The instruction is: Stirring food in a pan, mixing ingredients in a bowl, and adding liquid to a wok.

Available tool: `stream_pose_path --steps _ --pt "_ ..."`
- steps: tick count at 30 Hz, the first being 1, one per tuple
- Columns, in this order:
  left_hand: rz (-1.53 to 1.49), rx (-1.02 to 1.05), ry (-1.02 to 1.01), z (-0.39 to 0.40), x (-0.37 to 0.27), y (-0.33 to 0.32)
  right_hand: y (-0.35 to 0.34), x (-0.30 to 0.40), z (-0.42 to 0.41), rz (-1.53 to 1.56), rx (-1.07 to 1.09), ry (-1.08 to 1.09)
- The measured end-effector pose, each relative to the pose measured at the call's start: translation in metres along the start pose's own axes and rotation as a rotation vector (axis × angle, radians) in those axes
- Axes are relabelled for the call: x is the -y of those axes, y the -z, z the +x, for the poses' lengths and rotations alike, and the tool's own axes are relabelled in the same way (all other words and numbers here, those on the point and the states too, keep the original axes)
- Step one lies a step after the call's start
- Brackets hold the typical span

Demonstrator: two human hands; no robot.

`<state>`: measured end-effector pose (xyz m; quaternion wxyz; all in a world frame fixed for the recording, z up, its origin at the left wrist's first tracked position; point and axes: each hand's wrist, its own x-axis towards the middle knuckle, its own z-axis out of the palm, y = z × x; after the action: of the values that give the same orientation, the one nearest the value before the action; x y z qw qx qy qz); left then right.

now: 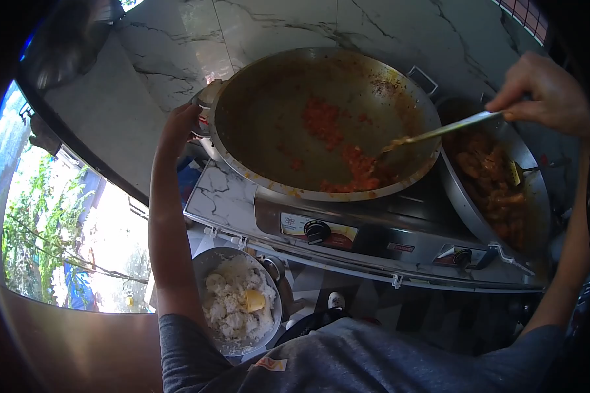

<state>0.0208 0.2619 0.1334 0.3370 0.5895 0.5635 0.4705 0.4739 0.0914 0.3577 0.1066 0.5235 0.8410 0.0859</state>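
A large metal wok [275,167] rests on the gas stove, with chopped red food [322,120], apparently tomato, in its bottom and near side. My left hand [179,123] grips the wok at its left handle; a pale, cloth-like thing [211,93] is beside it, and the fingers are partly hidden. My right hand [541,96] is raised over the right side, holding a long-handled utensil [452,126] by its end. The utensil slants down across the wok's rim, and its food-coated tip is by the red pieces. Its head cannot be made out.
A second pan [464,189] of saucy browned pieces [491,169] stands close on the right, with another utensil [516,173] in it. The stove's control knob [317,232] faces me. Below the counter is a pot [270,339] of white rice [233,314] with a yellow cup [254,300].
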Motion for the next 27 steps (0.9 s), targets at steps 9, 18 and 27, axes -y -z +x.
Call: stream_pose_path --steps 9,18,27 --pt "-0.001 -0.003 0.031 -0.005 -0.004 0.0 -0.093 0.002 0.105 0.164 -0.22 0.105" --pt "-0.008 -0.001 0.045 -0.017 -0.008 0.003 -0.092 0.023 0.106 0.036 -0.069 -0.068" --pt "-0.148 -0.266 0.001 -0.034 -0.014 -0.01 -0.12 0.059 0.023 0.172 0.083 -0.033"
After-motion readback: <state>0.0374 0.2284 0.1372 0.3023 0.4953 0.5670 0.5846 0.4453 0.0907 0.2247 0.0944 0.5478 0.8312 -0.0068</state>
